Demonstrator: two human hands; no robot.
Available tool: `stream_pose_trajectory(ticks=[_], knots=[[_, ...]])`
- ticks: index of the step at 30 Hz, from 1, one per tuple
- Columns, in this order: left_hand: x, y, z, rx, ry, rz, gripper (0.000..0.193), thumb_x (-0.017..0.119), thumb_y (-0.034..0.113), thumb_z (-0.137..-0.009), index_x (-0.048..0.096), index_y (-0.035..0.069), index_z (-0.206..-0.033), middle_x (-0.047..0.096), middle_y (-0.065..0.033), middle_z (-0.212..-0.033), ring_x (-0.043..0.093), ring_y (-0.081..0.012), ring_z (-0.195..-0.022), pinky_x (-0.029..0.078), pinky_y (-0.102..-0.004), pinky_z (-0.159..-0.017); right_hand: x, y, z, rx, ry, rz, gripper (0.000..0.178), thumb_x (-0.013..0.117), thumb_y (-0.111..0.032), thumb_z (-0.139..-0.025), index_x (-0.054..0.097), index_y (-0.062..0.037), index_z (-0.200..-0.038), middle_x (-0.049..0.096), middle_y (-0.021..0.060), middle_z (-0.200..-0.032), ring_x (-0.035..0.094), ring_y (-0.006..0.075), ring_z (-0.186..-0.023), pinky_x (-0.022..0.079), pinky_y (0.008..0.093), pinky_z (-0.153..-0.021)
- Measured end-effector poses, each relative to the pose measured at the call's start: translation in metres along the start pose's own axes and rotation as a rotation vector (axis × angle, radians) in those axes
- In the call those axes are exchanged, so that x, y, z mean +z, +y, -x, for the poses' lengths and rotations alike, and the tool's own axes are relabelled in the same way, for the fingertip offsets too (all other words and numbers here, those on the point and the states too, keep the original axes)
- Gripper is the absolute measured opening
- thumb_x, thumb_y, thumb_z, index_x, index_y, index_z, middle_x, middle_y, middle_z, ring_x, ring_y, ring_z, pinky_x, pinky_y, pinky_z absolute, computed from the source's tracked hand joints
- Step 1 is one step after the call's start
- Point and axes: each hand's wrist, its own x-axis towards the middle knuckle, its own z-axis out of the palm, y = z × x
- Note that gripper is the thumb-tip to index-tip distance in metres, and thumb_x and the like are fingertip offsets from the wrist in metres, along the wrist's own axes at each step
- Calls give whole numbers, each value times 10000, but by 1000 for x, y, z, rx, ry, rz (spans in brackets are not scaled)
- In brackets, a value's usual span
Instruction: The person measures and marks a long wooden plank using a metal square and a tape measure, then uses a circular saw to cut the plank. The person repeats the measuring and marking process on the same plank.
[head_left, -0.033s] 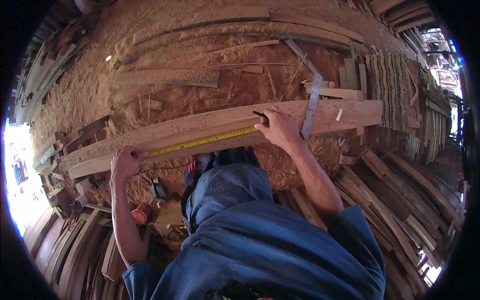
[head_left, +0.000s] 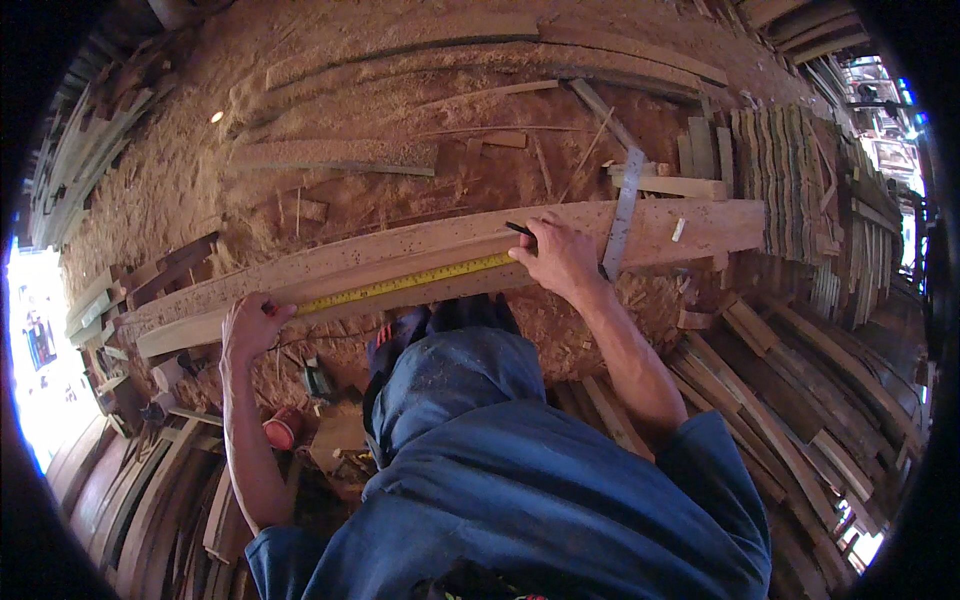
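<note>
A yellow tape measure [head_left: 410, 281] is stretched along a long wooden beam [head_left: 400, 245] that lies across in front of me. My left hand [head_left: 252, 325] is closed on the tape's left end, near the beam's near edge; a bit of red shows at the fingers. At the tape's right end my right hand [head_left: 560, 258] is closed, its fingers pinching a dark, pencil-like marker [head_left: 520, 230] against the beam's top. The tape runs up to those fingertips; whether they grip it too is hidden. Just right of this hand, a metal square [head_left: 624, 205] lies across the beam.
A small white piece [head_left: 679, 230] rests on the beam's right part. Beyond it, loose boards [head_left: 340, 155] lie in sawdust. Stacked slats [head_left: 780, 180] stand at the right, more planks [head_left: 740, 400] at the lower right. A red container [head_left: 283, 428] is below my left forearm.
</note>
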Motion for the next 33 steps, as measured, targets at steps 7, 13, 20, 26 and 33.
stream_pose_trajectory(ticks=[7,13,20,26,33], knots=[[-2,1,0,0,20,-29,505,791,517,-833,722,29,-939,734,-172,-914,713,-360,-886,543,-461,-802,6,-4,2,29,28,17,260,757,-326,-893,629,-106,-945,676,100,-1043,702,370,-959,551,507,-805],[1,-1,-1,50,39,-11,500,792,502,-832,709,14,-903,710,-164,-882,698,-352,-866,532,-454,-796,8,-4,1,9,37,-14,231,747,-299,-896,646,-103,-963,707,106,-1007,713,365,-922,558,506,-794],[-4,5,0,5,-3,-59,485,797,492,-824,717,20,-903,717,-169,-886,703,-348,-872,536,-449,-799,11,0,0,-15,46,-14,234,720,-307,-914,682,-97,-1011,712,98,-988,715,352,-911,562,494,-794],[-9,7,-2,28,-25,-64,484,799,482,-829,716,14,-917,725,-172,-898,708,-344,-879,539,-448,-797,6,1,-2,-48,4,7,253,708,-321,-920,697,-99,-1042,701,120,-967,705,365,-912,558,499,-793],[-7,7,-3,2,-14,1,482,806,497,-821,719,28,-892,721,-157,-845,709,-326,-829,540,-435,-775,-3,-2,-3,-24,-74,-46,314,632,-340,-959,716,-89,-1129,715,154,-1100,703,406,-983,539,556,-881]])
